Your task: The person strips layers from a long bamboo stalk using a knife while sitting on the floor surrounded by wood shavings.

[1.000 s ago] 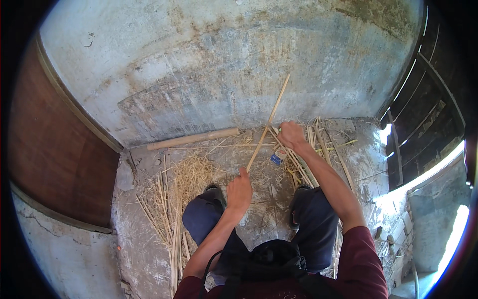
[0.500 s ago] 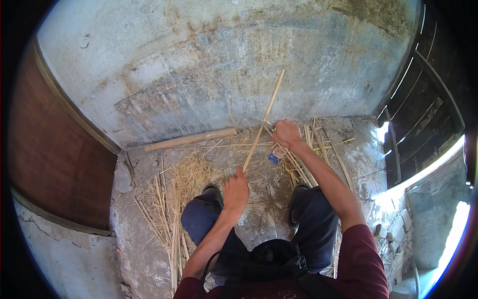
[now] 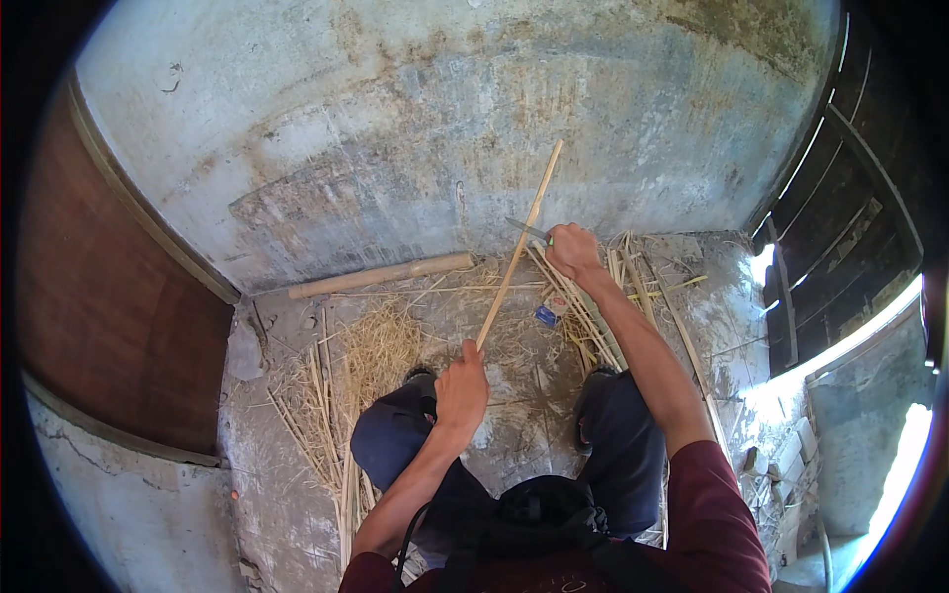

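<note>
My left hand is closed around the lower end of a long, pale bamboo strip, which slants up and away to the right. In my right hand is a knife, gripped by its handle, a bit of green showing beside my fingers. Its thin grey blade points left and crosses the strip above the middle; whether it cuts into the wood I cannot tell. Beneath my right forearm lies a bundle of bamboo strips.
A thick bamboo pole lies along the wall's foot. Curly shavings and thin strips cover the floor at left. A small blue packet lies by the bundle. A stained wall rises ahead; a brown door panel stands left.
The knife blade and my right hand have shifted slightly up along the strip. My left hand has drawn a little toward me and to the left, still gripping the strip.
</note>
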Demonstrator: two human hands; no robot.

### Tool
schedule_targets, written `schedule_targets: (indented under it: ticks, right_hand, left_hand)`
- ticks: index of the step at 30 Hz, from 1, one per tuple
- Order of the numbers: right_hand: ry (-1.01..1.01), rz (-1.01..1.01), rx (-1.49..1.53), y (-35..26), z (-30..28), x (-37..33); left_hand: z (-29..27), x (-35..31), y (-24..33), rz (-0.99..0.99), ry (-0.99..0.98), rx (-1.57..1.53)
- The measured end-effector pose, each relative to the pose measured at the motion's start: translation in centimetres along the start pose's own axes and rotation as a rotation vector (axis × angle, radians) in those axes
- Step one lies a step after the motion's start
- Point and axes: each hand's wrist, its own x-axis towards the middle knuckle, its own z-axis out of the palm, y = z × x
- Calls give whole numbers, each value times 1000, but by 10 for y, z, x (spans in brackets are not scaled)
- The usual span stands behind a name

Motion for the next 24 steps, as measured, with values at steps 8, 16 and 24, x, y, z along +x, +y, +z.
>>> schedule_targets:
  ticks: [8,16,24]
  right_hand:
    - [100,165,26,41,-3,18]
    - [142,194,19,48,3,20]
    - [178,172,-46,60,4,24]
  left_hand:
    - [-2,-22,-11,-6,-58,61]
    - [-21,-39,-19,-11,-130,104]
    - [-23,-50,-31,-9,-148,103]
